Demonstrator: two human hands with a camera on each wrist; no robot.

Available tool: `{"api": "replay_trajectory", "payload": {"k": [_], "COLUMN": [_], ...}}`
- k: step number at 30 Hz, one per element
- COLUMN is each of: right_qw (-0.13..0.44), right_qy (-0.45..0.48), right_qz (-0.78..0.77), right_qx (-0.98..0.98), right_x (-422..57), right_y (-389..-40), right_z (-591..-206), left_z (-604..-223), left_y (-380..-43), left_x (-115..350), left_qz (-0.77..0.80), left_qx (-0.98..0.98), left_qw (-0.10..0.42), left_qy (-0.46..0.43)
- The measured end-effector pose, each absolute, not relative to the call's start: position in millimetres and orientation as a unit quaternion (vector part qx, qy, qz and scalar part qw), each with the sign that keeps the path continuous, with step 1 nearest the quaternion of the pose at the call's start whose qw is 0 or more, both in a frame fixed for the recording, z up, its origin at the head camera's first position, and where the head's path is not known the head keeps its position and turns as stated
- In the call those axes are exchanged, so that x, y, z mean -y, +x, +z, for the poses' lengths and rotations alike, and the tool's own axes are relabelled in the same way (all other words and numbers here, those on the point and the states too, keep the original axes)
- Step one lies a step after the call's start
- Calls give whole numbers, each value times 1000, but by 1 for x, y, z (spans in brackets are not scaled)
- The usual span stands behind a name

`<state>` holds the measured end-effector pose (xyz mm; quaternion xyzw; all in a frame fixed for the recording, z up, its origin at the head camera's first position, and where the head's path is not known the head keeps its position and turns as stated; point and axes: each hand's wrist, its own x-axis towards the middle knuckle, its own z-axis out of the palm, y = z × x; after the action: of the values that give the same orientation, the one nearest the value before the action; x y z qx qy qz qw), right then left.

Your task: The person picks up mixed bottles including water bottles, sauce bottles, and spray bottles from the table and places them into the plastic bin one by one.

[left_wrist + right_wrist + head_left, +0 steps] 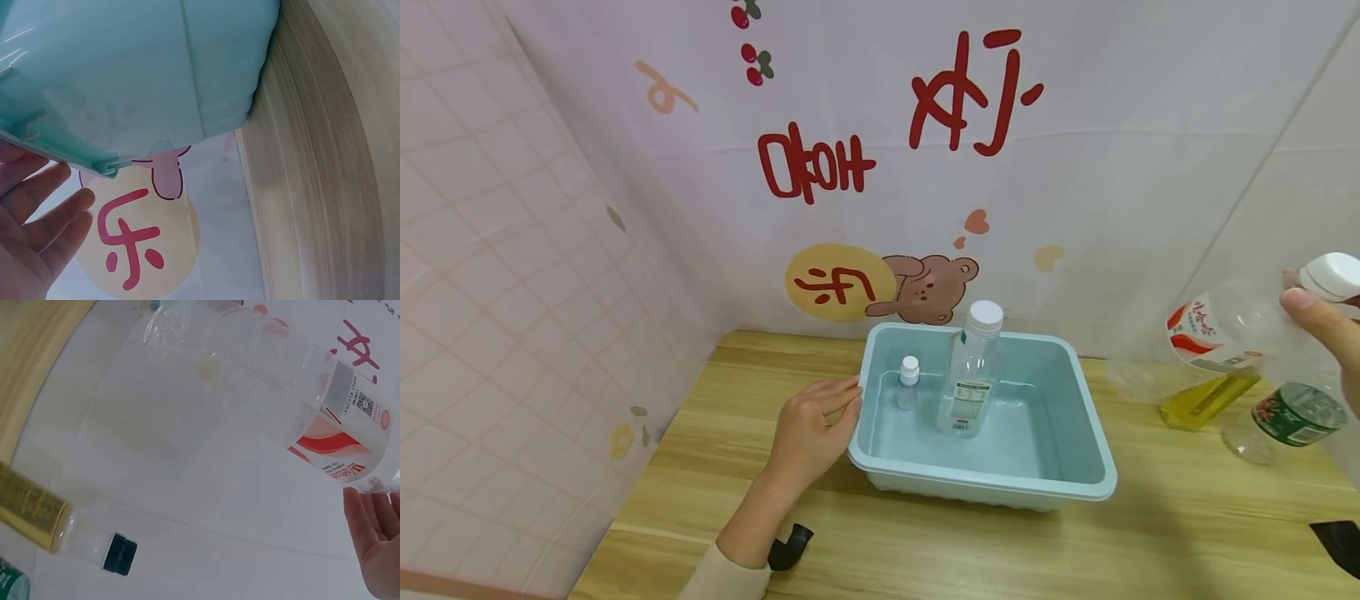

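Note:
A pale blue plastic basin (pixel 985 482) stands on the table. Inside it are a tall clear bottle (pixel 967 400) with a white cap and a small clear bottle (pixel 908 385), also white-capped. My left hand (pixel 816 425) touches the basin's left rim; the left wrist view shows its nearly straight fingers (pixel 50 187) at the rim's edge, thumb hidden. At the far right, my right hand (pixel 1337 333) holds a large clear bottle (pixel 1213 333) near its white cap. That bottle is tilted, base towards the basin, with a red-and-white label (pixel 337 440).
Behind the held bottle are a bottle with yellow contents (pixel 1210 402) and a clear bottle with a green label (pixel 1296 421). The wood-grain table (pixel 737 400) meets a printed cloth backdrop (pixel 1112 167) behind the basin and a tile-patterned one (pixel 512 292) at left.

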<state>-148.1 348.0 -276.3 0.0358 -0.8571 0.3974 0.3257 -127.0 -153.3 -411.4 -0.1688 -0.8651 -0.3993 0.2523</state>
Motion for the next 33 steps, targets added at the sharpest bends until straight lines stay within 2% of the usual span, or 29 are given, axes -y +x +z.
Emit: {"api": "replay_trajectory", "payload": {"k": [6, 11, 18, 29, 33], "right_qw": [348, 333, 301, 282, 256], "right_qy": [64, 74, 142, 133, 110], "right_qz": [439, 476, 585, 517, 486], "right_qx": [826, 811, 740, 797, 829], "right_x": [-327, -310, -289, -255, -251], "right_y": [-149, -146, -145, -142, -144], "right_z": [-267, -260, -257, -270, -282], "left_z": [-411, -412, -414, -415, -416], "left_y": [-127, -127, -126, -124, -124], "left_x": [153, 154, 155, 158, 159], "left_qz": [-399, -397, -397, -393, -391], "left_qx": [865, 864, 863, 862, 862], "left_qw": [252, 256, 258, 262, 263], "left_qy": [-171, -173, -177, -184, -188]}}
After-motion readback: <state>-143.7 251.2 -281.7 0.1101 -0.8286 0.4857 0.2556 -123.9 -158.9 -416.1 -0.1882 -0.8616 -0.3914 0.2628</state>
